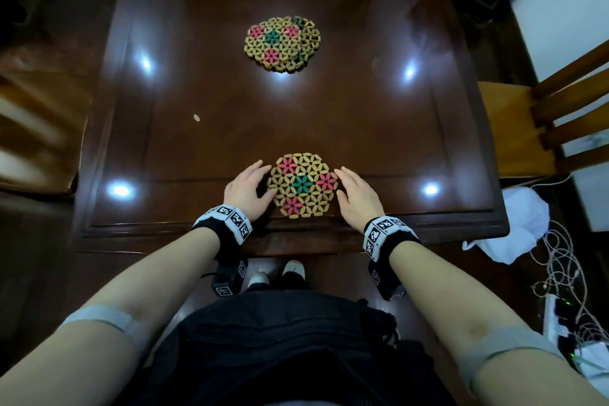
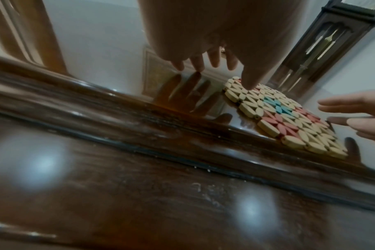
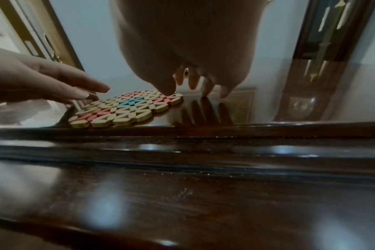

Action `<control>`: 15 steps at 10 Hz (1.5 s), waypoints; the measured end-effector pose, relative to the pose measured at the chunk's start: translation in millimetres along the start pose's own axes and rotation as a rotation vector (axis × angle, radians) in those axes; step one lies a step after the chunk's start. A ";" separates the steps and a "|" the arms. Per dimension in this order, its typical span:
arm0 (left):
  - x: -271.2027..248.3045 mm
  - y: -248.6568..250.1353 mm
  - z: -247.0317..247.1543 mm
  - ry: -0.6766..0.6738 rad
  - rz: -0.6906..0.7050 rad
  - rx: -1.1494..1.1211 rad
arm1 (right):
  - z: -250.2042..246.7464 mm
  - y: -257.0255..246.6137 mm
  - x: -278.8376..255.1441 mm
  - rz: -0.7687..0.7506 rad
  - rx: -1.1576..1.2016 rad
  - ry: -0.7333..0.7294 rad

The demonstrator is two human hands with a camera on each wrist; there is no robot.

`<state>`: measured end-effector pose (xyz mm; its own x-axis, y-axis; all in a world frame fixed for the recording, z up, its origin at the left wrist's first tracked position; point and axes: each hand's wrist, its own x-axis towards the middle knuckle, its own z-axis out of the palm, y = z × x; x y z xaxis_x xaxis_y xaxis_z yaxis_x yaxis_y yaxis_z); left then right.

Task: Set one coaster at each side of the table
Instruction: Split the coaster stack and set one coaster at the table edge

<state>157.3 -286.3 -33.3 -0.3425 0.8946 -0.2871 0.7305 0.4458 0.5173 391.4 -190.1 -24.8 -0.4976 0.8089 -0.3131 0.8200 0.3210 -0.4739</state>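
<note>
Near coaster [image 1: 302, 185]: tan/cream petal-shaped beads in a flower lattice, one green flower at centre, three pink-red flowers around it. Centre reads teal-blue in both wrist views [image 2: 276, 105] [image 3: 131, 101]. Far coaster stack [image 1: 282, 43]: same tan lattice, green centre, three pink flowers; a darker green patch shows at the top right edge. Counter [image 1: 296, 115]: dark reddish-brown glossy wood, four white light reflections. Small pale oval speck [image 1: 196, 118] on it. Wristbands [image 1: 227, 217]: black with white panels carrying black-and-white square codes. Chair [image 1: 560, 115] at right: orange-brown wood. Cloth [image 1: 514, 227] on floor: white.
</note>
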 end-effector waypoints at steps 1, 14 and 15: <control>1.1 -5.5 -0.3 0.008 0.004 0.053 | -2.2 1.4 0.0 0.055 0.025 0.016; 4.1 6.6 -10.3 -0.196 0.026 0.208 | 2.3 -13.4 3.3 0.144 -0.060 -0.047; 3.4 6.9 -11.0 -0.199 0.026 0.203 | 2.6 -14.1 3.0 0.146 -0.060 -0.045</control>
<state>154.7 -279.8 -21.8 -0.2142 0.8728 -0.4386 0.8475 0.3893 0.3607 377.6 -193.5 -21.2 -0.3830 0.8268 -0.4121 0.8992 0.2315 -0.3712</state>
